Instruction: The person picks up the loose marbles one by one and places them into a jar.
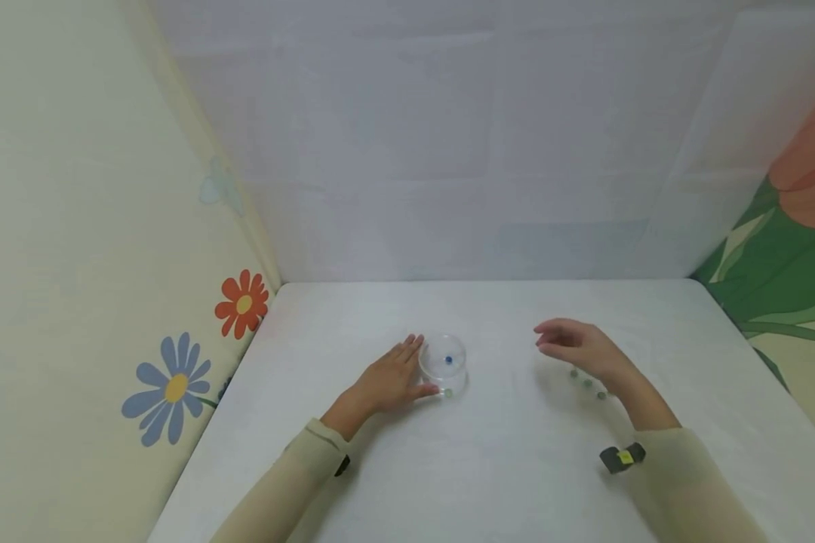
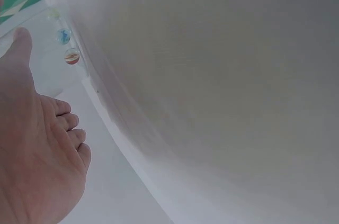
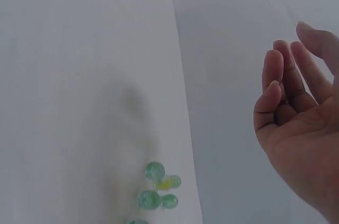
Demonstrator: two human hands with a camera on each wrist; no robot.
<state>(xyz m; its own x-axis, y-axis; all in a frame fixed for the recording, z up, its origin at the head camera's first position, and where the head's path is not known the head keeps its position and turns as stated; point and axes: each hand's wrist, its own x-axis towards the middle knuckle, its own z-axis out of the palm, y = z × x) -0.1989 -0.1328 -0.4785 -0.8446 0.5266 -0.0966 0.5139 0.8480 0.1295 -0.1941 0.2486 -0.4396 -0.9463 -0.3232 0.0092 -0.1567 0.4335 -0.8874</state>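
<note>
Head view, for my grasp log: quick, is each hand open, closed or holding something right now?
Left hand: open, spread beside the clear dish.
Right hand: open, loosely curled, holding nothing.

Diffuse light casts soft shadows beside the right hand (image 1: 587,353) and, toward the tabletop's (image 1: 496,467) near edge, both sleeves (image 1: 285,479). Wrist views look dimmer, hazier.

Seen from my remote station, glassy green marbles (image 3: 150,199) show smooth, glossy surfaces, as does a banded marble (image 2: 72,56). A round container (image 1: 435,363) looks transparent and smooth (glass or clear plastic, I cannot tell from here). The white tabletop (image 1: 502,467) appears smooth and matt, the backdrop (image 1: 380,136) a creased, matt sheet, the sleeves (image 1: 696,483) matt cloth.
</note>
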